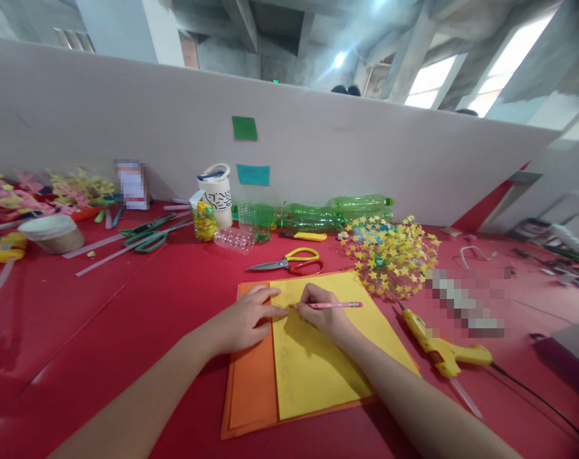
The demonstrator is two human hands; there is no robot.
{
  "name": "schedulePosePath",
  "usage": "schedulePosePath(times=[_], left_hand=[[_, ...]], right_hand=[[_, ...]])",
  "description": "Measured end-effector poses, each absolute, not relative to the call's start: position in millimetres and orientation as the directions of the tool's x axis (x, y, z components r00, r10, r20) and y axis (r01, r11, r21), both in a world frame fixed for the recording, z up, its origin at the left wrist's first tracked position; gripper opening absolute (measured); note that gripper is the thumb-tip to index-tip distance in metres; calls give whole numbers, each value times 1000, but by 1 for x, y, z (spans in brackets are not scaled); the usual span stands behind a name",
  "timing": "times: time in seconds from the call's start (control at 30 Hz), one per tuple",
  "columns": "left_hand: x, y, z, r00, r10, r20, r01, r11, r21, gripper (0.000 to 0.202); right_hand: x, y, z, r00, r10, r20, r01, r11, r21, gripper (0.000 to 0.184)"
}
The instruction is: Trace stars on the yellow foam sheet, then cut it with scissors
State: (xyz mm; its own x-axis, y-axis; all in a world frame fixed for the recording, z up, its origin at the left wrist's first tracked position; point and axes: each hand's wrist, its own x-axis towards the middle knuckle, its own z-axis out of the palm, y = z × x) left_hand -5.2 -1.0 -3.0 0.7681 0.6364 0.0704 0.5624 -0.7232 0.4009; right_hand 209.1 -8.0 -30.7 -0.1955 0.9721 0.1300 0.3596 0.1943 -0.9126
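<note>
A pink pencil [337, 305] is gripped in my right hand [322, 311], its tip on the yellow sheet [328, 376]. Faint pencil marks run down the left part of that sheet. My left hand [251, 319] lies spread, fingertips pressing the sheet's left edge and the rest over the orange sheets [252, 389] underneath. Just beyond the paper lie scissors [285, 262] with one yellow and one red handle loop. A yellow-handled cutter knife [308, 236] is behind them.
Right of the paper are a yellow glue gun [442, 347] with its cord and a cluster of yellow stars [389, 258]. Green plastic bottles [313, 217] and a white cup [219, 197] line the partition [318, 140]. Green-handled scissors [150, 239] and a tub [53, 233] stand left.
</note>
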Motion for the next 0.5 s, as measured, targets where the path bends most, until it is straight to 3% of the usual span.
schedulePosePath(times=[0.5], left_hand=[[-5,-1,-4,766,637,83,556,-723,410,50]], right_hand=[[205,-11,-23,-179,975,132,414,197,-889,10]])
